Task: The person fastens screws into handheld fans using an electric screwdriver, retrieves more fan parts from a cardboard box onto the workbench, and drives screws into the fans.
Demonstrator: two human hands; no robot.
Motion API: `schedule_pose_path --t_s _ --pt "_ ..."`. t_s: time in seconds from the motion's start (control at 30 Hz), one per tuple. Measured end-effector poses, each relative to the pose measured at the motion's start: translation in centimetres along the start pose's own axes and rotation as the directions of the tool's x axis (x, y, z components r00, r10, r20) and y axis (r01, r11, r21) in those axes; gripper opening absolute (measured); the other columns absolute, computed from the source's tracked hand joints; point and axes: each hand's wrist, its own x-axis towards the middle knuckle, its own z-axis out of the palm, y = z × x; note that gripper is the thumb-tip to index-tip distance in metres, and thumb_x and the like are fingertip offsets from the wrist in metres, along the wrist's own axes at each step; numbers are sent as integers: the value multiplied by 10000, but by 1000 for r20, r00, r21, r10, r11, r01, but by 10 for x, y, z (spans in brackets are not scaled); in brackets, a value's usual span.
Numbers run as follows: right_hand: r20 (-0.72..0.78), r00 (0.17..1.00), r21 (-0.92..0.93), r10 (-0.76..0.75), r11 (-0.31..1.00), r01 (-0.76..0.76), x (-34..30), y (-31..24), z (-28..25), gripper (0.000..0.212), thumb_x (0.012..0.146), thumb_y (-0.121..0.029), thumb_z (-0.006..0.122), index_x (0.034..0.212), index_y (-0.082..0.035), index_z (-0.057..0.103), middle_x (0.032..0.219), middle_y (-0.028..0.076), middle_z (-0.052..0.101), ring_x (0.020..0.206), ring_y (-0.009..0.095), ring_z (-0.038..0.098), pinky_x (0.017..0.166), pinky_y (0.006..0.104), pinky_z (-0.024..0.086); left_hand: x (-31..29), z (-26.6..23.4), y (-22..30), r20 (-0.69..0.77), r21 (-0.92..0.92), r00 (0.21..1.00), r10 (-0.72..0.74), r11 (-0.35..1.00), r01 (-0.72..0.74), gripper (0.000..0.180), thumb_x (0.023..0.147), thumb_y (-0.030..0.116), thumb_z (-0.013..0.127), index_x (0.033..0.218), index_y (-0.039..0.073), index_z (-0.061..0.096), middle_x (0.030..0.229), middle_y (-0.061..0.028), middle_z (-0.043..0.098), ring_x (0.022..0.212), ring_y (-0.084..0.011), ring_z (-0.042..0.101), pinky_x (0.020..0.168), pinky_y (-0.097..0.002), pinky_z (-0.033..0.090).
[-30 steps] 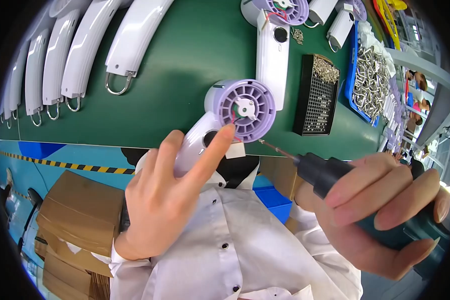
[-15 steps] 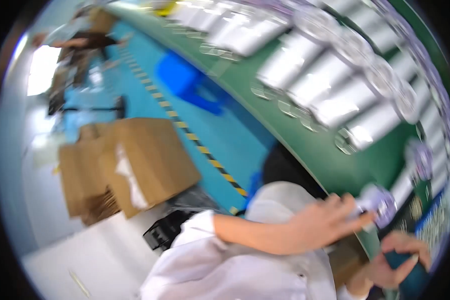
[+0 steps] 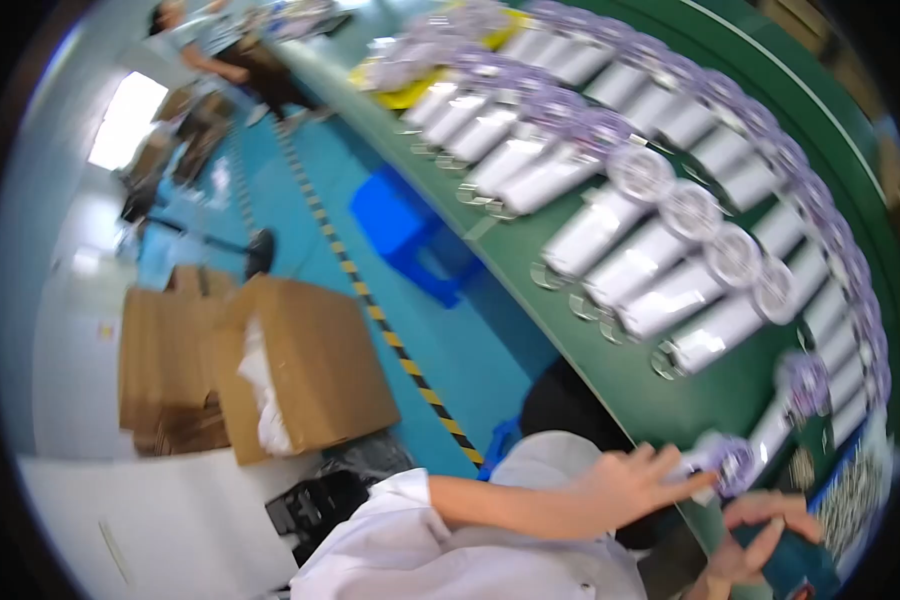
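My left hand (image 3: pixel 625 490) is at the green table's near edge, its fingers around a small handheld fan with a purple, round head (image 3: pixel 727 463). Part of this fan is hidden by the fingers. To the right, my right hand (image 3: pixel 755 535) grips a dark teal, rounded object (image 3: pixel 802 565), cut off toward the dark rim of the picture; its kind cannot be made out. Just beyond my hands lies another purple-headed fan (image 3: pixel 802 383) with a white handle. White handheld fans (image 3: pixel 690 265) with wrist loops lie in rows farther up the table.
The green table (image 3: pixel 610 375) runs diagonally. A bag of small parts (image 3: pixel 860 500) lies at its right. A blue stool (image 3: pixel 400 225) stands beside it. Cardboard boxes (image 3: pixel 325 360) stand at left, near a white surface (image 3: pixel 180 520). Another person (image 3: pixel 215 50) is far off.
The view has swung, so the table and boxes appear lower and more of the far rows shows. Both hands keep their place by the fan and the teal object.
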Motion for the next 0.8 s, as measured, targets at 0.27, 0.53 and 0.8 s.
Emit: schedule_pose_path --t_s 0.27,0.53,0.8 --pt "-156 893 236 -422 862 449 40 -38 -1 406 904 -273 633 1105 -45 365 745 133 530 441 230 539 384 353 521 23 -25 -15 150 -65 986 -67 995 78 792 695 -9 600 1438 215 441 1002 -125 498 784 -260 536 485 -329 488" --pt "-436 874 143 -214 943 302 3 -32 -56 299 961 -278 451 1160 -65 385 724 111 480 366 206 449 342 350 459 75 10 4 -39 -40 980 -194 981 192 735 807 29 643 1470 89 332 997 -176 479 873 -328 528 610 -384 505" --pt "-554 814 -21 -176 980 198 -14 -28 -90 222 983 -254 410 1155 -115 392 740 120 478 410 238 470 401 392 465 112 38 -1 -146 -39 987 -72 997 67 700 861 63 636 1452 -45 277 1050 -251 517 902 -378 491 819 -448 412"
